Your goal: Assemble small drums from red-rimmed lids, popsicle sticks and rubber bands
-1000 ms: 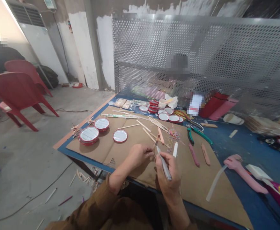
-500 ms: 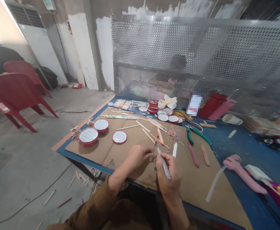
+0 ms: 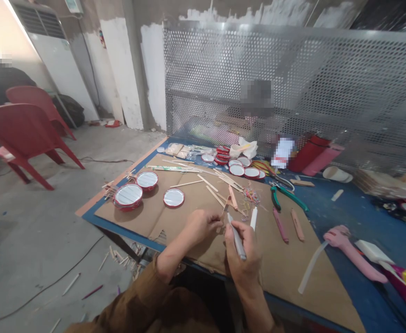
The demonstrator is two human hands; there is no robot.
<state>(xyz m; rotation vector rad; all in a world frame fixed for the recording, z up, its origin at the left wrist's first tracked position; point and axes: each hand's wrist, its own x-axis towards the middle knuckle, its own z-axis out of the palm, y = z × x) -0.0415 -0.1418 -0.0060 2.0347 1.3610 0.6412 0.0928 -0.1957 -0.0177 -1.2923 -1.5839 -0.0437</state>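
Observation:
My left hand (image 3: pixel 206 223) pinches a short, thin wooden stick (image 3: pixel 225 207) that stands up from the fingertips. Wrapped round a grey marker pen (image 3: pixel 237 239) is my right hand (image 3: pixel 243 243), close beside the left. The pen's tip end is near the stick; whether they touch I cannot tell. Just behind the right hand lies a white pen-like piece (image 3: pixel 254 218). A peach-coloured stick (image 3: pixel 232 198) and several flat wooden sticks (image 3: pixel 217 196) rest beyond my fingers, next to a tangle of coloured rubber bands (image 3: pixel 252 195).
Cardboard (image 3: pixel 286 277) covers much of the blue table (image 3: pixel 366 199). Red-rimmed round pieces (image 3: pixel 128 196) stand on the left. Green-handled pliers (image 3: pixel 293 198) and a pink glue gun (image 3: pixel 355 254) lie to the right. Behind rises a perforated metal screen (image 3: pixel 206 64), with a person beyond it.
The grey pen has shifted slightly left and tilted a little more upright in my right hand. My left hand with the stick stays almost still.

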